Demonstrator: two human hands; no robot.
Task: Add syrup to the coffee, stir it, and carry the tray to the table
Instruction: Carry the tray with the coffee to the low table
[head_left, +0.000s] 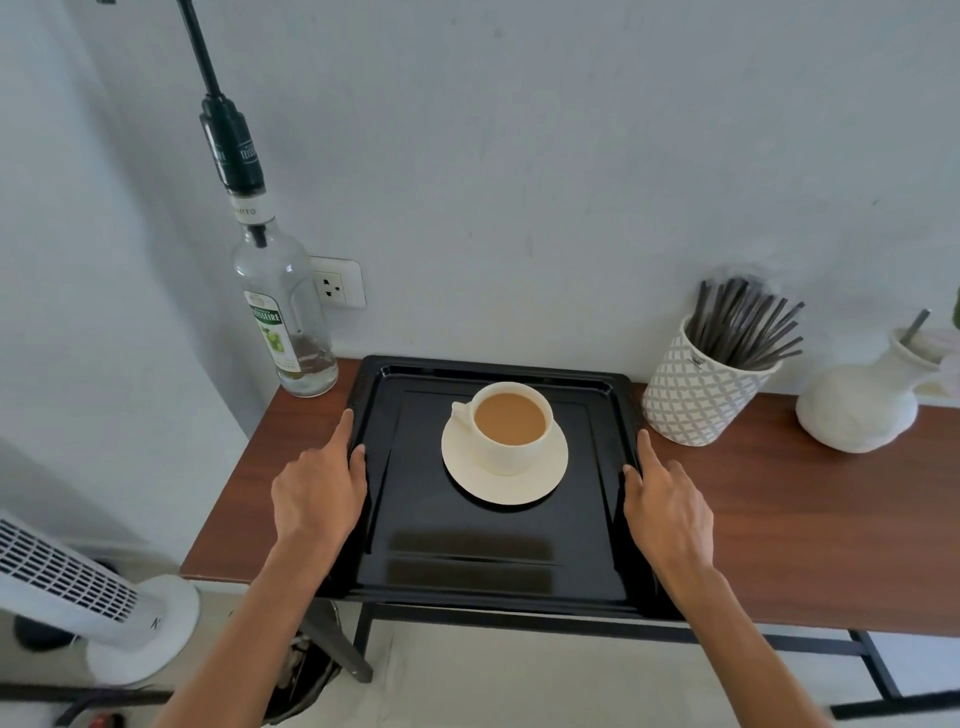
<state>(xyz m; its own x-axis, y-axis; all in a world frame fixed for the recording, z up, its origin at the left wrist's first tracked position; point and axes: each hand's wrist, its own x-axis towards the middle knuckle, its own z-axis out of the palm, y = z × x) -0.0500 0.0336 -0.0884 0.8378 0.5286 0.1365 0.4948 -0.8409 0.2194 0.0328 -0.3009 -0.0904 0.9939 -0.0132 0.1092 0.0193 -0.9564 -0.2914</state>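
A black tray (467, 571) lies on the wooden shelf table, its front edge hanging over the table's edge. On it a cream cup of milky coffee (511, 426) stands on a cream saucer (519, 483). My left hand (319, 488) grips the tray's left rim, fingers curled over it. My right hand (665, 499) grips the right rim the same way. A clear syrup bottle (283, 317) with a black pump stands at the table's back left corner, nearly empty.
A patterned white pot (696, 395) full of dark stir sticks stands right of the tray, close to my right hand. A white vase (862, 405) sits further right. The wall is directly behind. A white tower fan (78, 587) stands on the floor at left.
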